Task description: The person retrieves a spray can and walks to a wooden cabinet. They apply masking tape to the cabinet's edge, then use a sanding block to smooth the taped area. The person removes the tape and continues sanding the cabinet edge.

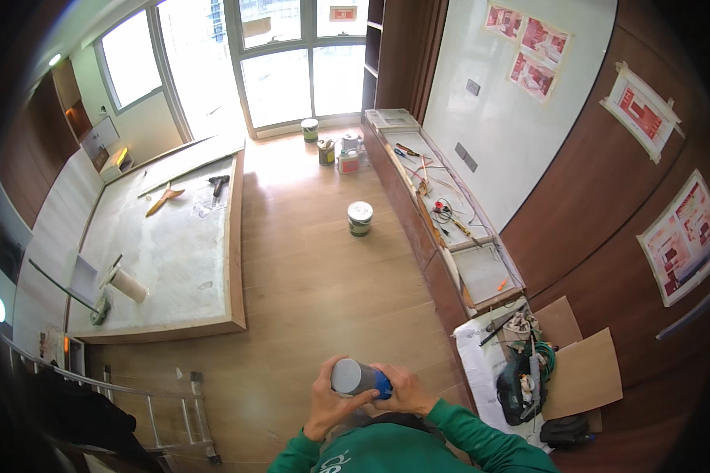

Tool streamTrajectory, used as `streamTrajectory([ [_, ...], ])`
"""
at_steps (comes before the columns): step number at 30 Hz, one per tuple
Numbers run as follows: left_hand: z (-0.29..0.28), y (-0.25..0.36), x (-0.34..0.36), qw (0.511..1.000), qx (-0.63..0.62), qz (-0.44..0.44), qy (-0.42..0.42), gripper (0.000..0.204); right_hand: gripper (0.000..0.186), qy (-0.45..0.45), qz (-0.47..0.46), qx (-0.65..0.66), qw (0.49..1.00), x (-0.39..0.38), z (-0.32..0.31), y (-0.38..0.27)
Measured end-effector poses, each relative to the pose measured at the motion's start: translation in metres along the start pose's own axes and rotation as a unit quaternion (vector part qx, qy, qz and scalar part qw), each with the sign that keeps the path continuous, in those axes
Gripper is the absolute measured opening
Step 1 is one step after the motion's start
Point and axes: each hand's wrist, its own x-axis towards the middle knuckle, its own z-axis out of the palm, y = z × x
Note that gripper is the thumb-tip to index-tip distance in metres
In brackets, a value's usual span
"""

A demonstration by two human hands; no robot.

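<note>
Close to my body I hold a grey cylinder with a blue end [350, 377] between both hands. It lies tilted, its flat round grey face toward the left and the blue part toward the right; its exact kind I cannot make out. My left hand [327, 400] wraps round the grey body, thumb along the lower side. Around the blue end the fingers of my right hand [406, 391] are closed, partly covering it. Green sleeves cover both my forearms.
A paint can [360, 219] stands on the wooden floor ahead, with several containers farther off near the window. Left is a low platform [237, 292] bearing tools; a metal ladder [198, 406] stands nearer. Along the right runs a low cabinet [438, 292] with wires, tools and a tool bag [521, 388].
</note>
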Motion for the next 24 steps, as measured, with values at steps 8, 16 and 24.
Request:
streamTrajectory([
  [8, -0.087, 0.024, 0.125, 0.979, 0.181, -0.089, -0.018, 0.072, 0.067, -0.028, -0.096, 0.007, 0.995, 0.168, 0.013, 0.016],
  [16, -0.183, -0.001, 0.293, 0.962, 0.25, -0.055, 0.094, 0.074, 0.07, -0.145, -0.169, 0.038, 0.974, 0.406, 0.044, 0.048],
  [24, -0.303, -0.016, 0.422, 0.917, 0.188, -0.103, 0.336, 0.067, 0.079, -0.25, -0.324, 0.035, 0.912, 0.673, 0.126, 0.032],
])
